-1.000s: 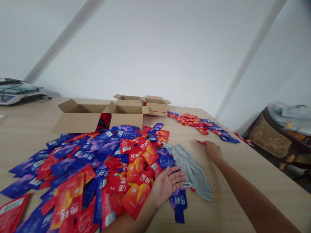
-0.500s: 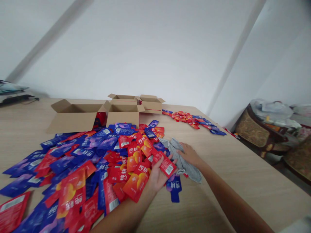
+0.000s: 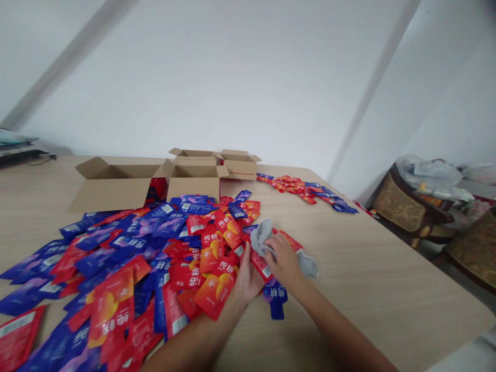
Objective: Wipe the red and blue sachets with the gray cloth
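My left hand point(image 3: 248, 279) grips a red pouch point(image 3: 260, 264) by its left side, barcode face up. My right hand point(image 3: 284, 261) is closed on a grey cloth point(image 3: 262, 235) and presses it against that pouch. Part of the cloth trails out to the right, under my right wrist. Just below the hands lies a blue pouch point(image 3: 276, 299). To the left spreads a heap of red and blue pouches point(image 3: 155, 243), overlapping at all angles. Another red pouch point(image 3: 290, 240) shows behind my right hand.
Several open cardboard boxes stand at the back, among them a wide one point(image 3: 116, 188) and a smaller one point(image 3: 194, 183). A second group of pouches point(image 3: 306, 191) lies toward the far right of the table point(image 3: 372, 279). Chairs point(image 3: 406, 206) piled with bags stand beyond the right edge.
My right hand has gathered up the flat grey cloth and moved left onto the red pouch. My left hand still holds the pouch, in nearly the same place.
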Motion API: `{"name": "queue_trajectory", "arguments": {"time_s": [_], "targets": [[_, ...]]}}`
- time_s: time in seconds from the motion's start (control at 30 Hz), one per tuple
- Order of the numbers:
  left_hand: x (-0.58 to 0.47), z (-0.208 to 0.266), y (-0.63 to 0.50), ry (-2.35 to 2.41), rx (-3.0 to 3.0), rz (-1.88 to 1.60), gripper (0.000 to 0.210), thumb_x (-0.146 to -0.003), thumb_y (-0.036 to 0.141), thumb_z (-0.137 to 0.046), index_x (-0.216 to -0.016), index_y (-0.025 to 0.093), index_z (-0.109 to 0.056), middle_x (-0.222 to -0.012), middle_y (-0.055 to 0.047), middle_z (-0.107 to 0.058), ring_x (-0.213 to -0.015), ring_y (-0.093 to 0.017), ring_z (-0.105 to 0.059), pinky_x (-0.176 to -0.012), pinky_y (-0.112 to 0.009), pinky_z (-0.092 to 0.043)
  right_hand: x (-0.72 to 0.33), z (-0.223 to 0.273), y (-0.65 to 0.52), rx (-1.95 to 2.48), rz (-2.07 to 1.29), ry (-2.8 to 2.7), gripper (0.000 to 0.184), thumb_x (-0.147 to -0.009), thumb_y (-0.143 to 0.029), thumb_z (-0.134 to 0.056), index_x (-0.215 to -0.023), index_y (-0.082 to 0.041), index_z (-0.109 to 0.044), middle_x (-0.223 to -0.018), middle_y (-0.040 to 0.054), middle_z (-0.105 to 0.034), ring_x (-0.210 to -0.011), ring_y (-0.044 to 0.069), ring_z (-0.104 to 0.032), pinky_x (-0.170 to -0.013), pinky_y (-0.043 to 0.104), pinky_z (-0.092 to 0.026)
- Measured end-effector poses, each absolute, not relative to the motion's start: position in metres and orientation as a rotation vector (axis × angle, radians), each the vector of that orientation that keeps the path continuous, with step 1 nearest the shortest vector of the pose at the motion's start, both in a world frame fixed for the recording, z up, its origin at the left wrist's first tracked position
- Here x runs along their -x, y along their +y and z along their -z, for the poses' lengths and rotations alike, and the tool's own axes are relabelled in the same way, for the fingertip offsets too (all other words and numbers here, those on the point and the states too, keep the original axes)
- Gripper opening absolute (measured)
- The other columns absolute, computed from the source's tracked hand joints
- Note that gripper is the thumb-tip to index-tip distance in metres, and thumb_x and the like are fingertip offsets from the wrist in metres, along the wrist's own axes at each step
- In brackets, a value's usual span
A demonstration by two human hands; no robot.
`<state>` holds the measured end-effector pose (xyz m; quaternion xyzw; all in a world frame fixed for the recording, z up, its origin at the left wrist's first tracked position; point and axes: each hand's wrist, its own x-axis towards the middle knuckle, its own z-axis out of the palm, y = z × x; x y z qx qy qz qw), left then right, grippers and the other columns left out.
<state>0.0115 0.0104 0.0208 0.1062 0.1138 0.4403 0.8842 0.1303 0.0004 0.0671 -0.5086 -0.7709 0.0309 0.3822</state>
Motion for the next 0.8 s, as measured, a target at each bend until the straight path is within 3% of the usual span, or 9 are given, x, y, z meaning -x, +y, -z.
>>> {"name": "queue_trajectory", "arguments": {"time_s": [0.13, 0.33, 0.5, 0.7, 0.8], "targets": [[-0.006, -0.015, 0.01, 0.257, -0.191, -0.887, 0.038, -0.088, 0.049, -0.045, -0.096, 0.017, -0.063, -0.093, -0.004, -0.068, -0.105, -0.02, -0.059, -0.097, -0.031, -0.039, -0.098, -0.05, -0.011, 1.296, -0.052, -2.067, 0.012, -0.087, -0.019, -0.044, -0.093, -0.02, -0.054, -0.099, 0.0071, -0.052, -0.097, 0.023, -0.045, -0.088, 0.041, -0.038], [-0.011, -0.026, 0.005, 0.162, -0.274, -0.752, 0.03, -0.089, 0.038, -0.049, -0.1, 0.014, -0.064, -0.098, -0.008, -0.069, -0.108, -0.023, -0.059, -0.1, -0.036, -0.036, -0.128, -0.025, 0.014, 1.314, -0.161, -1.92, 0.017, -0.092, -0.021, -0.033, -0.093, -0.02, -0.05, -0.096, 0.0064, -0.049, -0.093, 0.02, -0.047, -0.082, 0.036, -0.042], [-0.018, -0.026, 0.003, 0.212, -0.285, -0.878, 0.026, -0.089, 0.025, -0.051, -0.108, 0.01, -0.061, -0.101, -0.011, -0.069, -0.104, -0.022, -0.061, -0.1, -0.037, -0.038, -0.153, -0.037, 0.02, 1.364, -0.17, -1.731, 0.02, -0.094, -0.031, -0.033, -0.084, -0.021, -0.049, -0.089, 0.0046, -0.052, -0.087, 0.019, -0.05, -0.08, 0.033, -0.042], [-0.02, -0.024, 0.005, 0.382, -0.319, -0.993, 0.018, -0.079, 0.011, -0.061, -0.097, 0.01, -0.063, -0.091, -0.009, -0.07, -0.087, -0.02, -0.066, -0.091, -0.035, -0.046, -0.15, -0.056, 0.005, 1.321, -0.234, -1.532, 0.022, -0.093, -0.038, -0.036, -0.084, -0.021, -0.048, -0.082, 0.002, -0.051, -0.079, 0.017, -0.049, -0.075, 0.03, -0.041], [-0.021, -0.025, 0.005, 0.455, -0.299, -0.992, 0.017, -0.08, 0.019, -0.063, -0.095, 0.011, -0.063, -0.086, -0.008, -0.069, -0.087, -0.022, -0.066, -0.089, -0.037, -0.047, -0.136, -0.06, -0.01, 1.274, -0.31, -1.48, 0.021, -0.093, -0.036, -0.035, -0.083, -0.022, -0.047, -0.079, 0.0012, -0.051, -0.076, 0.016, -0.049, -0.072, 0.029, -0.042]]}}
